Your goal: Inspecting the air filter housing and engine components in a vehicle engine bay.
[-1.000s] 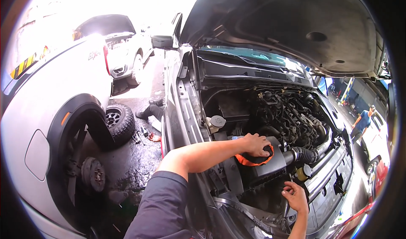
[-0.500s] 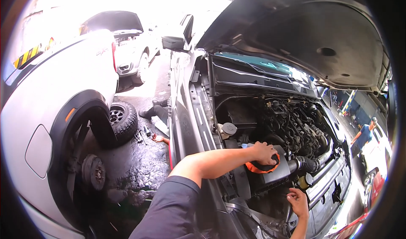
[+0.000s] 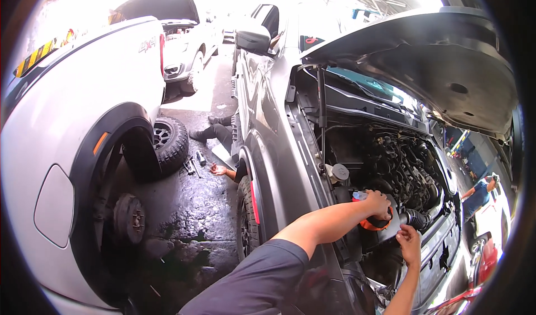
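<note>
My left hand reaches over the fender into the open engine bay of a grey car and grips a round black part with an orange rim resting on the black air box. Just below it, my right hand is raised with fingers curled, touching the air box edge by the ribbed intake hose. A small bottle with a blue cap sits beside my left wrist.
The raised hood hangs overhead. A white pickup with its wheel removed stands at left, its loose tyre leaning nearby. A person lies under the grey car, legs and one hand showing. Another person in blue stands far right.
The view has shifted back and left, showing more of the grey car's side. My right hand has risen toward my left hand, which still holds the orange-rimmed part.
</note>
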A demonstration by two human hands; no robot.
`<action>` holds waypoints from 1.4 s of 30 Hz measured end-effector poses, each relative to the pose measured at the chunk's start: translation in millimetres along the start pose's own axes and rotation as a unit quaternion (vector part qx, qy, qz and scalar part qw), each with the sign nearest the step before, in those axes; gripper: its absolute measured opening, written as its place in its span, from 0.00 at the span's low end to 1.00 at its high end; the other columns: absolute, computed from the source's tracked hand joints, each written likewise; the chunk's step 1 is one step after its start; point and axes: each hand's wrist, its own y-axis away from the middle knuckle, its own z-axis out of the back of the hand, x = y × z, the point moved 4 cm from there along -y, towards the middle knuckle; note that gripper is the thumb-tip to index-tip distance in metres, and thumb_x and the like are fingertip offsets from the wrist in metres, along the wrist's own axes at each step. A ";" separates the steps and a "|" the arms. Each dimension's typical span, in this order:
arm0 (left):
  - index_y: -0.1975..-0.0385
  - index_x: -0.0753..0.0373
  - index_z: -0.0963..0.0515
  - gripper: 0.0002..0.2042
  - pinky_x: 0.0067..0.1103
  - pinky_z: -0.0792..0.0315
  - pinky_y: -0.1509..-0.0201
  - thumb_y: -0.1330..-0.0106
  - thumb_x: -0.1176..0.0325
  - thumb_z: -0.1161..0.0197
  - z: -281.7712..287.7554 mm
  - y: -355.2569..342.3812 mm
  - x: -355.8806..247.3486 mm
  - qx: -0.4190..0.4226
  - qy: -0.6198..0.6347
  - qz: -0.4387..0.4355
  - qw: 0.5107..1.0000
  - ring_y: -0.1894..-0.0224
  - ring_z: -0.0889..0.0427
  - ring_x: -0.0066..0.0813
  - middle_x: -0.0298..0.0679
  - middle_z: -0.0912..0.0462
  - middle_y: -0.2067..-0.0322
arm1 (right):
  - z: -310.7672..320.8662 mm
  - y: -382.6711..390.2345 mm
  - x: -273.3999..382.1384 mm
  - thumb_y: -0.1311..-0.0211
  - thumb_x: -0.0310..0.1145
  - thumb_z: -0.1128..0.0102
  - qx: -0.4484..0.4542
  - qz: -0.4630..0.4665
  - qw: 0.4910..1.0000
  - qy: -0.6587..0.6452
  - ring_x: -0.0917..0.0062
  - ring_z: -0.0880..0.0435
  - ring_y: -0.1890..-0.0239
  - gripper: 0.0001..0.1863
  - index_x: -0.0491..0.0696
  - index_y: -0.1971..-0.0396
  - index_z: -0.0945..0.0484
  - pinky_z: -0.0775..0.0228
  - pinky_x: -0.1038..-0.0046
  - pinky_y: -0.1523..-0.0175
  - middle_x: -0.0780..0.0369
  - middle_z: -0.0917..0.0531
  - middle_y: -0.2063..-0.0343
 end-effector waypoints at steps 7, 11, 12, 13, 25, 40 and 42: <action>0.40 0.51 0.24 0.35 0.60 0.39 0.39 0.45 0.37 0.40 -12.1 -6.0 -0.3 -0.014 0.000 0.018 1.000 0.35 0.31 0.52 0.44 0.27 0.38 | -17.1 8.4 3.7 0.42 0.21 0.36 0.005 -0.004 1.000 0.003 0.83 0.22 0.65 0.23 0.40 0.45 0.23 0.27 0.78 0.54 0.61 0.18 0.61; 0.41 0.51 0.23 0.35 0.60 0.38 0.41 0.46 0.37 0.39 -17.2 -8.7 4.6 -0.034 -0.011 0.029 0.999 0.37 0.30 0.52 0.44 0.26 0.39 | -14.9 20.7 5.2 0.44 0.22 0.36 0.010 -0.025 1.000 -0.003 0.83 0.22 0.65 0.23 0.39 0.46 0.23 0.27 0.78 0.54 0.61 0.18 0.61; 0.41 0.51 0.23 0.35 0.60 0.38 0.41 0.46 0.37 0.39 -18.5 -9.1 3.6 -0.032 -0.010 0.029 0.999 0.37 0.30 0.52 0.44 0.26 0.39 | -14.7 24.4 1.6 0.44 0.22 0.35 0.018 -0.026 0.999 0.009 0.83 0.23 0.65 0.23 0.39 0.46 0.23 0.27 0.78 0.55 0.61 0.18 0.62; 0.42 0.51 0.23 0.35 0.60 0.38 0.41 0.46 0.36 0.39 -18.8 -9.6 1.9 -0.037 -0.009 0.025 0.999 0.37 0.30 0.53 0.44 0.26 0.39 | -15.4 27.5 -2.6 0.45 0.22 0.35 0.026 -0.026 0.999 0.021 0.82 0.23 0.65 0.23 0.39 0.46 0.23 0.27 0.78 0.55 0.61 0.18 0.63; 0.41 0.49 0.23 0.36 0.63 0.39 0.41 0.48 0.35 0.38 -20.8 -14.1 0.9 -0.035 -0.006 0.017 0.999 0.37 0.30 0.55 0.44 0.26 0.39 | -20.9 20.6 -34.3 0.43 0.21 0.36 -0.004 -0.037 0.999 0.019 0.85 0.24 0.69 0.18 0.40 0.51 0.22 0.29 0.80 0.61 0.66 0.20 0.71; 0.38 0.52 0.26 0.37 0.63 0.39 0.39 0.44 0.35 0.40 -16.0 -12.7 -3.2 0.005 -0.013 0.021 1.000 0.35 0.33 0.57 0.46 0.29 0.36 | -22.2 21.1 -39.5 0.40 0.22 0.37 0.006 -0.040 0.999 -0.012 0.86 0.25 0.72 0.18 0.41 0.49 0.25 0.32 0.81 0.64 0.66 0.21 0.72; 0.37 0.52 0.26 0.37 0.64 0.39 0.39 0.44 0.35 0.40 -18.2 -14.9 -2.6 0.006 -0.013 0.025 1.000 0.35 0.33 0.57 0.46 0.30 0.36 | -23.9 20.8 -38.7 0.41 0.22 0.37 0.010 -0.039 0.999 -0.013 0.86 0.25 0.72 0.18 0.42 0.49 0.26 0.32 0.81 0.64 0.66 0.21 0.72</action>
